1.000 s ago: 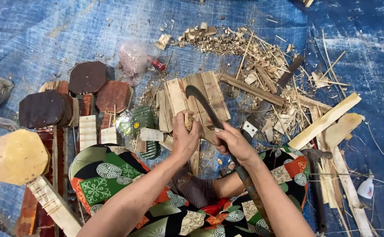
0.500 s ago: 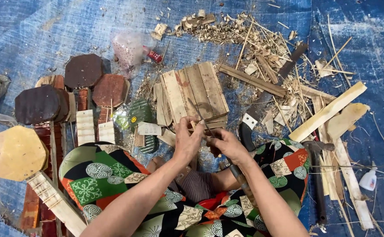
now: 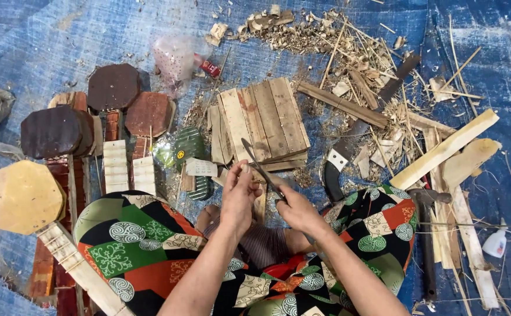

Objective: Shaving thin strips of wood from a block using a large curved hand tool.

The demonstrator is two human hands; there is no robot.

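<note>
- Fingers of the left hand (image 3: 239, 199) are pressed together and pinch a small thin piece of wood (image 3: 245, 169) at its top end; it is too small to see well.
- Fingers of the right hand (image 3: 298, 212) are curled tight around the handle of a knife (image 3: 261, 169).
- Its dark blade points up and to the left, and it touches the little piece just by the left fingertips.
- Both hands are over the person's lap, just in front of a board of wooden slats (image 3: 267, 120) on the blue tarp (image 3: 62, 41).
- I think the little piece is light and stiff, and it could snap or slip, so a grip low down, away from the blade, looks safest.
- That blade looks sharp and hard, so only the handle is good to hold.
- Wood shavings (image 3: 337, 52) lie well behind the board.
</note>
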